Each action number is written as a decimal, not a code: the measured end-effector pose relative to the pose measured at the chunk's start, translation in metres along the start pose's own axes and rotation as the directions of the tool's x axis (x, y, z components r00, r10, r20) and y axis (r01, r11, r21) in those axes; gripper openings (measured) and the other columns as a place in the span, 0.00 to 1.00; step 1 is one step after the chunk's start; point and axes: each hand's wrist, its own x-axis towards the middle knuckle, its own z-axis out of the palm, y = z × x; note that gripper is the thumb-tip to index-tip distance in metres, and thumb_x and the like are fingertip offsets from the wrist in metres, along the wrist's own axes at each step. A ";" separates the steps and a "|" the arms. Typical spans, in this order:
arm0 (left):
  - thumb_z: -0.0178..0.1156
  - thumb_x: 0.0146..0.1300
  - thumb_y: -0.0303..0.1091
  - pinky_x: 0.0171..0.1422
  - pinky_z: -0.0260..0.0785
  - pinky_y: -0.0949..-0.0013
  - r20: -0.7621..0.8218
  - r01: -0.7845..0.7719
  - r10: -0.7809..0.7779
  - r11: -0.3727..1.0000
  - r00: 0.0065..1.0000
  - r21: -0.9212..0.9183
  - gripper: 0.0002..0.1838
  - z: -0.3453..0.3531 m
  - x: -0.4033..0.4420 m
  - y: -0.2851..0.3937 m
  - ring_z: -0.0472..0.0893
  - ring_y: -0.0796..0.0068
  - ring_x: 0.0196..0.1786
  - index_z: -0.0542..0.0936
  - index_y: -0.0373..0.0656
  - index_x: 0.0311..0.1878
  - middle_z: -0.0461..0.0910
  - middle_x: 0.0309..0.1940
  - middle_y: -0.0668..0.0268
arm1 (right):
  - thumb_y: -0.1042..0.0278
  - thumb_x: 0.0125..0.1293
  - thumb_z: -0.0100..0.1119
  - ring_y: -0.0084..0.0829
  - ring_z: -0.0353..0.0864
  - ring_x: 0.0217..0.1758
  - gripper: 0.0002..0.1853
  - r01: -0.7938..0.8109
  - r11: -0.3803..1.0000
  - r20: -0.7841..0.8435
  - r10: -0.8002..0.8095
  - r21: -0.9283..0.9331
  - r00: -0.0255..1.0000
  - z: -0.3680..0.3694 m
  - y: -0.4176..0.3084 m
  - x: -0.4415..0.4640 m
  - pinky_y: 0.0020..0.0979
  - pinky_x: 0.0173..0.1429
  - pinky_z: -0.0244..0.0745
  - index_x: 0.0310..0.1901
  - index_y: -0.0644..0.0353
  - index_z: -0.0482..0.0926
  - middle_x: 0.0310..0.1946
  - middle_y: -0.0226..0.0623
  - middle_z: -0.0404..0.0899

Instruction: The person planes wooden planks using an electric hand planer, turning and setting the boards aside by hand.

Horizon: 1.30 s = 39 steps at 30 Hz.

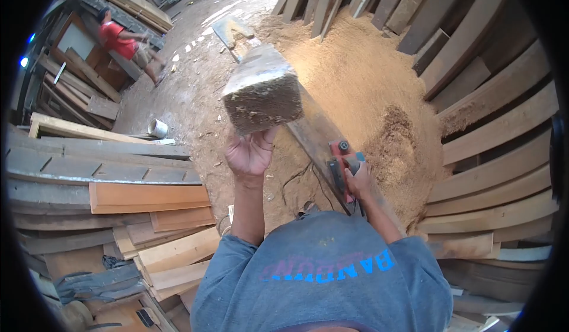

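A thick wooden beam (264,98) is tilted up towards me, its rough, dark end face nearest the camera. My left hand (252,153) supports that end from beneath, palm up, with the fingers partly hidden under the wood. Lower right, my right hand (358,182) is wrapped round the handle of a red electric hand planer (340,166). The planer rests on a long, narrow work board (320,131) that runs away from me under the beam. A dark cord (290,184) lies on the ground left of the board.
Sawdust and shavings (394,142) are heaped right of the board. Planks (492,145) line the right side. Stacked boards (148,198) lie on the left, near a white bucket (157,128). Another person in a red shirt (118,38) is at the far left.
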 end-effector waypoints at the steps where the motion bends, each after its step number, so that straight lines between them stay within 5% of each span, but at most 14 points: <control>1: 0.48 0.80 0.35 0.84 0.53 0.30 -0.005 0.004 -0.004 1.000 1.000 0.000 0.28 -0.002 -0.001 -0.001 0.62 0.37 0.80 0.63 0.33 0.78 0.64 0.77 0.41 | 0.55 0.67 0.68 0.59 0.74 0.69 0.35 0.001 1.000 0.004 -0.001 -0.004 1.000 0.001 0.001 0.001 0.47 0.74 0.68 0.67 0.72 0.71 0.63 0.63 0.75; 12: 0.51 0.81 0.39 0.81 0.64 0.37 -0.093 0.010 -0.007 0.999 0.996 0.033 0.26 -0.007 -0.009 -0.010 0.69 0.44 0.77 0.67 0.36 0.76 0.70 0.74 0.45 | 0.57 0.68 0.66 0.58 0.79 0.64 0.30 0.032 0.999 0.051 -0.032 0.001 0.998 0.009 0.012 0.008 0.48 0.69 0.73 0.65 0.68 0.72 0.60 0.62 0.77; 18: 0.50 0.82 0.37 0.69 0.82 0.53 -0.236 0.101 -0.069 0.987 0.969 0.128 0.22 -0.040 -0.063 -0.024 0.84 0.56 0.63 0.72 0.29 0.68 0.81 0.62 0.48 | 0.62 0.66 0.67 0.53 0.86 0.55 0.21 0.112 0.992 0.053 -0.115 0.066 0.992 0.013 0.026 0.015 0.45 0.60 0.79 0.55 0.68 0.81 0.49 0.57 0.85; 22: 0.52 0.81 0.32 0.63 0.85 0.59 -0.641 0.206 -0.047 0.962 0.766 0.177 0.15 -0.091 -0.129 -0.051 0.87 0.60 0.55 0.76 0.29 0.60 0.86 0.54 0.53 | 0.62 0.65 0.68 0.52 0.88 0.51 0.21 0.062 0.993 0.062 -0.069 0.097 0.996 0.007 0.014 0.010 0.45 0.57 0.80 0.54 0.68 0.82 0.45 0.57 0.87; 24: 0.55 0.80 0.36 0.63 0.83 0.57 -0.717 0.212 0.021 0.949 0.697 0.233 0.19 -0.123 -0.159 -0.065 0.87 0.58 0.56 0.76 0.31 0.64 0.85 0.57 0.52 | 0.60 0.65 0.67 0.53 0.88 0.52 0.22 0.037 0.989 0.132 -0.056 0.141 0.990 0.005 0.017 0.012 0.46 0.57 0.80 0.56 0.67 0.82 0.46 0.58 0.87; 27: 0.59 0.77 0.45 0.64 0.81 0.56 -0.789 0.306 -0.042 0.933 0.613 0.189 0.26 -0.116 -0.164 -0.080 0.86 0.57 0.57 0.75 0.33 0.67 0.84 0.59 0.51 | 0.55 0.66 0.66 0.57 0.87 0.55 0.26 0.001 1.000 0.126 -0.001 0.000 0.992 -0.024 -0.019 -0.003 0.49 0.60 0.80 0.58 0.66 0.81 0.49 0.61 0.86; 30: 0.62 0.73 0.54 0.63 0.80 0.54 -0.772 0.343 0.050 0.877 0.634 0.338 0.34 -0.127 -0.171 -0.090 0.86 0.56 0.57 0.73 0.34 0.69 0.82 0.61 0.50 | 0.51 0.68 0.64 0.59 0.85 0.58 0.28 -0.004 1.000 0.142 0.001 0.017 0.990 -0.020 -0.012 0.000 0.51 0.61 0.79 0.61 0.64 0.80 0.51 0.63 0.85; 33: 0.62 0.72 0.56 0.61 0.82 0.54 -0.772 0.450 0.085 0.771 0.629 0.451 0.35 -0.166 -0.192 -0.089 0.87 0.57 0.56 0.74 0.34 0.68 0.84 0.58 0.51 | 0.50 0.68 0.63 0.59 0.84 0.59 0.28 -0.004 1.000 0.145 0.000 0.025 0.989 -0.020 -0.008 0.001 0.50 0.63 0.79 0.61 0.64 0.80 0.52 0.63 0.84; 36: 0.63 0.69 0.54 0.71 0.74 0.46 -0.814 0.488 -0.026 0.811 0.580 0.322 0.35 -0.209 -0.212 -0.081 0.82 0.52 0.64 0.72 0.38 0.71 0.81 0.63 0.51 | 0.50 0.68 0.63 0.59 0.84 0.59 0.28 0.038 0.999 0.094 -0.038 -0.005 0.995 0.003 0.017 0.011 0.49 0.63 0.78 0.61 0.63 0.80 0.51 0.62 0.85; 39: 0.60 0.71 0.52 0.58 0.83 0.57 -0.813 0.408 0.169 0.797 0.558 0.445 0.31 -0.203 -0.206 -0.095 0.89 0.59 0.50 0.77 0.32 0.64 0.86 0.52 0.54 | 0.51 0.67 0.64 0.56 0.84 0.59 0.28 0.030 0.997 0.162 -0.042 0.074 0.986 -0.013 -0.002 0.006 0.46 0.63 0.78 0.61 0.65 0.79 0.49 0.60 0.85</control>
